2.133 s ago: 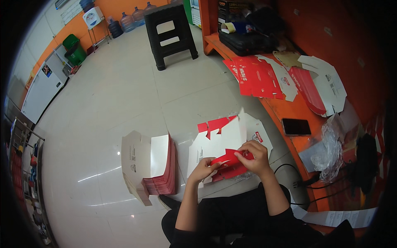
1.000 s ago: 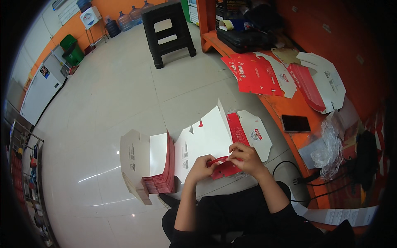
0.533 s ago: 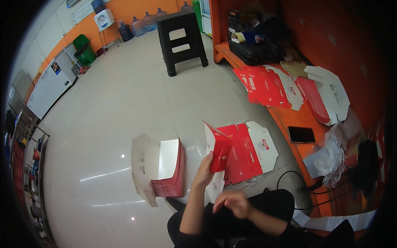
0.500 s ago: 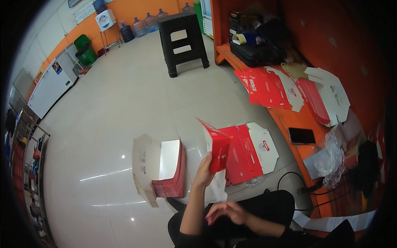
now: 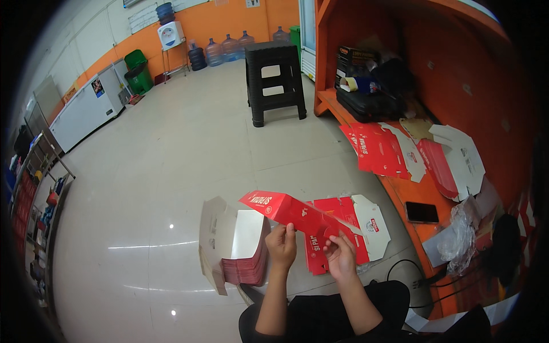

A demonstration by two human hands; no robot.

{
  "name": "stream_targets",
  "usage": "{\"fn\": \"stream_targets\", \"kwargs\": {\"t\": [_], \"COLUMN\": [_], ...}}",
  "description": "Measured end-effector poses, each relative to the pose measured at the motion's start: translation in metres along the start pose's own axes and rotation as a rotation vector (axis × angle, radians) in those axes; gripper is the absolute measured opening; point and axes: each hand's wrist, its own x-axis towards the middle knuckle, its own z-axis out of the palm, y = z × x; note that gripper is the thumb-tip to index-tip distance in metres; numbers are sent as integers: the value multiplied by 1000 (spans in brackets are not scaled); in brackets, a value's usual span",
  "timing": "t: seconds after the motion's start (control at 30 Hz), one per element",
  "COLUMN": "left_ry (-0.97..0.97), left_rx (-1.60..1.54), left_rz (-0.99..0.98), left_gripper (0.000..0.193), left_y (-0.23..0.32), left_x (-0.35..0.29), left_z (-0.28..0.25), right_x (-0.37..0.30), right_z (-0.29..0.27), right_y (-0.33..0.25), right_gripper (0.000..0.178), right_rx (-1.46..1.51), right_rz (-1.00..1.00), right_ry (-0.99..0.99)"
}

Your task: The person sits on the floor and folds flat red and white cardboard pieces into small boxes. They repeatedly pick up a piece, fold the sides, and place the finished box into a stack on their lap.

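Note:
A red cardboard box, partly folded and printed in white, is held up in front of me at a tilt. My left hand pinches its lower edge between thumb and fingers. At its right end, my right hand has curled fingers against the cardboard; the exact grip is partly hidden. Beneath and behind it on the floor lie flat red cartons with a white flap. To the left of my hands stands a stack of folded cartons, red-edged with pale insides facing up.
An orange shelf runs along the right, bearing more flat red cartons, a phone and crumpled clear plastic. Black cables hang near my knee. A black stool stands ahead; a metal rack is far left.
The red box has turned from upright to a slanted, more level position. My right hand has risen from my lap to its right end. The view has shifted slightly.

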Motion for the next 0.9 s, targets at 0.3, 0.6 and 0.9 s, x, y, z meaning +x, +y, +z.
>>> {"fn": "stream_targets", "kwargs": {"t": [0.3,0.6,0.9], "left_ry": [209,330,160], "left_rx": [-421,-427,-727], "left_rz": [-220,-187,-372], "left_gripper": [10,8,7], "left_y": [26,36,24], "left_x": [10,-11,-27], "left_z": [4,29,44], "right_x": [10,-2,-4], "right_z": [29,37,48], "right_y": [-26,21,21], "right_gripper": [7,20,34], "right_rx": [-139,-135,11], "right_rz": [-55,-470,-194], "right_ry": [-58,-12,-176]}}
